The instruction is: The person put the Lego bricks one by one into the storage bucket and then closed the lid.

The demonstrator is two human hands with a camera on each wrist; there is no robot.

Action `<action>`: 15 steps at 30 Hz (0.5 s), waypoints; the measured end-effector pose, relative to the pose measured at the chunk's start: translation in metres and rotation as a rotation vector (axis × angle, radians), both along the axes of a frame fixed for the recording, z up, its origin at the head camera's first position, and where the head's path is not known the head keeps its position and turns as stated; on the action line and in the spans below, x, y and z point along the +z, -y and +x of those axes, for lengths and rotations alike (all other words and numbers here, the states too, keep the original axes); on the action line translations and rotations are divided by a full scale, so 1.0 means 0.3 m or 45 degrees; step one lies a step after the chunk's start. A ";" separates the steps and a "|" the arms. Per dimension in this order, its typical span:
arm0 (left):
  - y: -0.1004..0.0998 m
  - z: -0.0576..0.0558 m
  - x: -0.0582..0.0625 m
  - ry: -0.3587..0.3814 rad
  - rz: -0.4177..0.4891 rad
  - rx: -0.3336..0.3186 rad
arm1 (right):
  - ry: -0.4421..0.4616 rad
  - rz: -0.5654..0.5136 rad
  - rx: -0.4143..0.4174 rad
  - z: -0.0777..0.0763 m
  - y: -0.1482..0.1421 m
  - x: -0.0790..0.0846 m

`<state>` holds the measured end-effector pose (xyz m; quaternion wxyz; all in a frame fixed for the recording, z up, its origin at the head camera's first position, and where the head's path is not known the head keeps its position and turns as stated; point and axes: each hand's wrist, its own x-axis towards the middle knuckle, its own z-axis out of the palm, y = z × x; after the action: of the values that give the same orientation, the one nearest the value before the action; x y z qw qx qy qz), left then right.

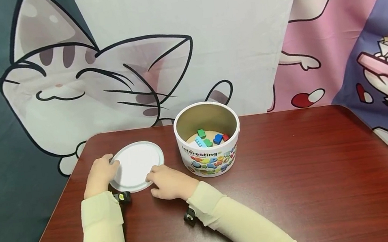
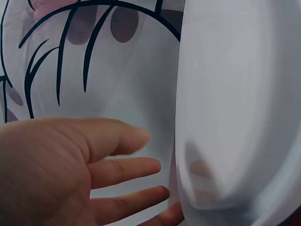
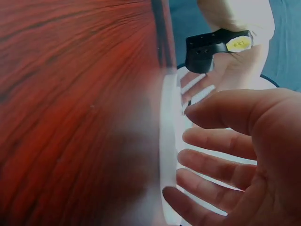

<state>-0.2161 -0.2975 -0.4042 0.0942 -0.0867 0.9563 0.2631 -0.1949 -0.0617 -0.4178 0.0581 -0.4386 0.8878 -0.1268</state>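
A round white lid (image 1: 137, 165) lies on the table at the left. My left hand (image 1: 101, 174) is at its left edge, with the fingers fairly straight in the left wrist view, close beside the pale lid wall (image 2: 235, 94). On the opposite side, my right hand (image 1: 172, 183) reaches to the lid's right edge. Its fingers are spread and loosely extended along the white rim (image 3: 168, 141) in the right wrist view. To the right of the lid stands an uncovered white tub (image 1: 210, 161), printed with colourful shapes.
Inside the tub lie several toy bricks, among them a light blue brick (image 1: 200, 142), a blue brick (image 1: 217, 139) and a red brick (image 1: 225, 137). The brown wooden table (image 1: 314, 170) extends to the right. A printed cloth (image 1: 235, 42) hangs behind its far edge.
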 end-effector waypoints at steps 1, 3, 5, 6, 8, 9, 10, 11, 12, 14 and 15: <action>-0.001 -0.001 -0.001 0.006 0.003 -0.005 | -0.011 -0.006 0.002 -0.001 -0.001 0.000; -0.004 -0.001 -0.005 0.015 -0.004 -0.020 | -0.033 -0.012 0.006 -0.002 -0.004 -0.004; -0.006 -0.001 -0.009 0.026 -0.005 -0.036 | -0.043 -0.006 0.009 0.000 -0.008 -0.010; -0.006 0.000 -0.011 0.027 -0.007 -0.044 | -0.051 0.001 0.007 0.002 -0.009 -0.012; -0.003 0.000 -0.016 0.025 -0.003 -0.057 | -0.072 0.015 0.005 0.005 -0.012 -0.017; -0.001 0.000 -0.018 0.021 0.000 -0.063 | -0.076 0.018 0.002 0.007 -0.013 -0.018; 0.002 0.000 -0.021 0.018 0.002 -0.069 | -0.083 0.015 -0.002 0.007 -0.013 -0.019; 0.005 -0.001 -0.024 0.015 0.004 -0.076 | -0.087 0.007 -0.007 0.007 -0.014 -0.020; 0.008 -0.002 -0.025 0.008 0.006 -0.084 | -0.092 -0.002 -0.012 0.007 -0.014 -0.020; 0.015 -0.005 -0.029 -0.004 0.009 -0.103 | -0.094 -0.028 -0.021 0.006 -0.014 -0.022; 0.018 -0.006 -0.031 -0.010 0.010 -0.110 | -0.095 -0.043 -0.026 0.006 -0.014 -0.024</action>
<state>-0.2179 -0.3028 -0.4133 0.1021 -0.0439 0.9584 0.2629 -0.1931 -0.0574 -0.4248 0.0163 -0.4349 0.8915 -0.1258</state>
